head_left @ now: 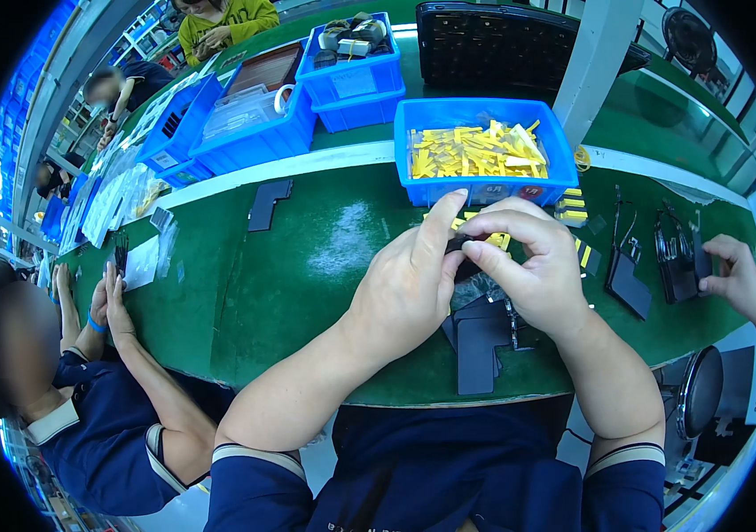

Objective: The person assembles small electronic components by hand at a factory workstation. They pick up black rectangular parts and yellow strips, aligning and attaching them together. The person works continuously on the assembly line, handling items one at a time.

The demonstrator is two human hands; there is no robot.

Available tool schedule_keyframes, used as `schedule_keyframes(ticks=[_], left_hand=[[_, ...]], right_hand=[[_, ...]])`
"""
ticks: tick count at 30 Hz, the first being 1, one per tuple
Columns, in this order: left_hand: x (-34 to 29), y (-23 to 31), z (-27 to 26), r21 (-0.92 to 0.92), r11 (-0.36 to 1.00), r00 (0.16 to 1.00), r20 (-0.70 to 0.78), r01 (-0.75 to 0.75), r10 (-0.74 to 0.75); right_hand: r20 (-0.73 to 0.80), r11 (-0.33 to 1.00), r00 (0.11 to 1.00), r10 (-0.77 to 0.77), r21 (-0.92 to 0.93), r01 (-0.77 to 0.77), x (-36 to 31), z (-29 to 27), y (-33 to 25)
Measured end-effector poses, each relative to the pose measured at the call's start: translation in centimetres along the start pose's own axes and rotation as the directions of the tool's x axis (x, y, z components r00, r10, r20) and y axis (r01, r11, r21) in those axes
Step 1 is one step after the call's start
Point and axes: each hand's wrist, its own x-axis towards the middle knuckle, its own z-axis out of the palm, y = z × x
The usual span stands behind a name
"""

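Observation:
Over the near part of the green table, my left hand [404, 284] and my right hand [527, 259] meet fingertip to fingertip. Both are closed on a small black piece [458, 242], mostly covered by the fingers, so its exact kind does not show. Below them lie several flat, dark grey L-shaped panels [475, 359], overlapping, with thin black cables [513, 324] beside them. Clear plastic film and yellow strips show partly behind my hands.
A blue bin [487, 191] of yellow strips stands just beyond my hands. More blue bins [254, 142] line the far left. A single dark panel [269, 206] lies left of centre. Co-workers sit left and right; one hand [732, 270] holds a dark panel near cabled parts [630, 284].

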Motion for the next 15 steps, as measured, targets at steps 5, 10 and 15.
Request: schedule_keyframes(ticks=[5, 10, 15], left_hand=[[-0.2, -0.4, 0.0, 0.07, 0.994, 0.996, 0.021, 0.08, -0.081], [0.2, 0.4, -0.5, 0.163, 0.985, 0.998, -0.017, 0.063, -0.061], [-0.1, -0.1, -0.1, 0.155, 0.988, 0.999, -0.044, 0.023, -0.016]], right_hand=[[0.003, 0.981, 0.986, 0.166, 0.105, -0.165, 0.0, 0.3, 0.3], [0.007, 0.901, 0.958, 0.288, 0.337, -0.274, -0.3, 0.6, 1.2], [-0.011, 0.888, 0.968, 0.25, 0.401, -0.225, -0.4, 1.2, 1.6]])
